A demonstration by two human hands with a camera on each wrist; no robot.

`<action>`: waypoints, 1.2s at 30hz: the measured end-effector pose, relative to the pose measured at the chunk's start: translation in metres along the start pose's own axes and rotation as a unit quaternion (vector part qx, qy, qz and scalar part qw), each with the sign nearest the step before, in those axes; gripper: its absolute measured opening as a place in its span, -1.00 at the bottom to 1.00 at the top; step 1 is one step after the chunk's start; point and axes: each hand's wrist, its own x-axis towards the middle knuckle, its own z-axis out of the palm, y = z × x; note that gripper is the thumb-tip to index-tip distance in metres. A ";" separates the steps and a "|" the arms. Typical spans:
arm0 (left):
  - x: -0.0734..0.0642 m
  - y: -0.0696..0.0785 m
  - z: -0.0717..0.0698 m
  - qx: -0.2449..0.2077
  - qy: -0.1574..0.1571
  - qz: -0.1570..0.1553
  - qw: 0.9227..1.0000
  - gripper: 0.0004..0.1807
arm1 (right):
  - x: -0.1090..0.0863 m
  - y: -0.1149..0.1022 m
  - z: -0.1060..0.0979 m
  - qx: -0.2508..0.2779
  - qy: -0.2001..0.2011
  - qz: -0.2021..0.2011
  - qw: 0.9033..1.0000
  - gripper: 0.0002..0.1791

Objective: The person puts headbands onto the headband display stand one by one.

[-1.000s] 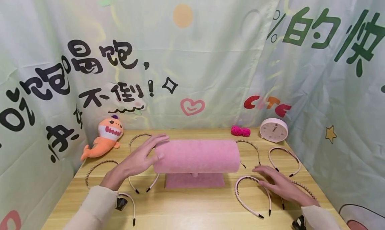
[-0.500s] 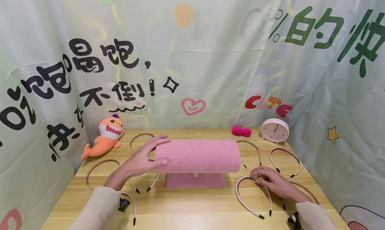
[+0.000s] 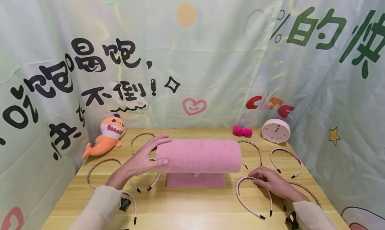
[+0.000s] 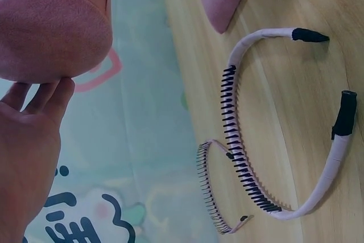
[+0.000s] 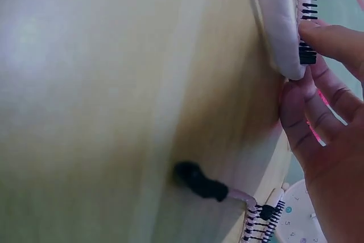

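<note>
pink cylinder stand (image 3: 198,155), upright, pale toothed headband (image 5: 277,21), to its right, black-tipped ends nearest the viewer

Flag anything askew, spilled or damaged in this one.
Nothing stands out. The pink stand is upright with its roll level, the headbands lie scattered but look whole where visible, and no spill shows on the table.

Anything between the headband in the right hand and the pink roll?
Nothing visible between headband and roll, just tabletop. Closest thing: another headband behind the roll's right end, likely off the direct line. Left hand is at the roll's left end.
</note>
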 end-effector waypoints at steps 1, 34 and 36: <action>0.000 0.000 0.000 0.000 0.000 0.001 1.000 -0.21 | 0.000 0.000 -0.001 0.000 0.001 -0.001 1.000 -0.81; 0.002 -0.003 -0.001 -0.016 -0.002 0.001 1.000 -0.18 | -0.017 0.004 -0.022 0.003 -0.014 0.005 1.000 -0.65; 0.003 -0.003 0.000 -0.016 -0.002 0.003 1.000 -0.18 | -0.019 0.004 -0.023 0.009 -0.017 0.010 1.000 -0.64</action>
